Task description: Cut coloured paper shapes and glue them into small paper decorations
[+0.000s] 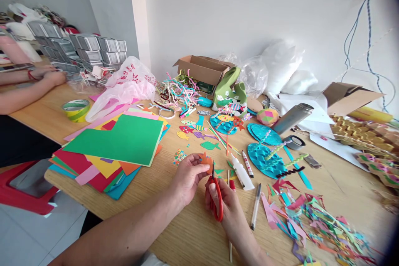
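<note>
Between the fingertips of my left hand (189, 178) is a small orange paper cutout (206, 161) with a jagged edge. My right hand (229, 201) grips red-handled scissors (220, 203), their dark blades pointing up at the paper's right edge. Whether the blades are closed on the paper I cannot tell. Just beyond my hands lie a green paper fish (210, 145), a yellow paper fish (183, 135) and tiny paper snippets (180, 156). Right of the scissors are a white glue bottle (242, 173), a marker (247, 163) and a pen (256, 207).
Coloured paper sheets (124, 139) are stacked on the left, near green-yellow tape (75, 110). Paper scraps (321, 220) spread at right. Blue textured discs (264, 160) and a metal flask (294, 118) stand farther back. Another person's hands (52, 77) rest at the far left.
</note>
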A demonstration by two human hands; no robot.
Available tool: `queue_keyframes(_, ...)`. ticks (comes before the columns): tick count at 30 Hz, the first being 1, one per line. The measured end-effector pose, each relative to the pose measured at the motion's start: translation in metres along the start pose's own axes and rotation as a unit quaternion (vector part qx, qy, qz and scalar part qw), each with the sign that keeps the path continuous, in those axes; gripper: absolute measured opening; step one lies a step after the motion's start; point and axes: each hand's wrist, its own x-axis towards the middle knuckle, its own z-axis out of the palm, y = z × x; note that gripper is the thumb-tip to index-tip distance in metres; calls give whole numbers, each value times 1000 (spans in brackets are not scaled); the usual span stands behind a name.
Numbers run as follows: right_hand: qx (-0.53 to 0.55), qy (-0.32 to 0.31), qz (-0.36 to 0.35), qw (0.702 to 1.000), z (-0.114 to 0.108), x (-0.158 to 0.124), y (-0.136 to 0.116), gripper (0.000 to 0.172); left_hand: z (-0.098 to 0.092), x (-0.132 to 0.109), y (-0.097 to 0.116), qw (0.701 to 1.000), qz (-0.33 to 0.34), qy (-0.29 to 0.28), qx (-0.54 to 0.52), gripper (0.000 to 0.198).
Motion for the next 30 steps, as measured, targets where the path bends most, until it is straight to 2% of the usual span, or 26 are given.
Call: queue_keyframes(30,-8,7,1,1000,2,0,-6,56,-1,1,1,1000,-1,1,-1,34)
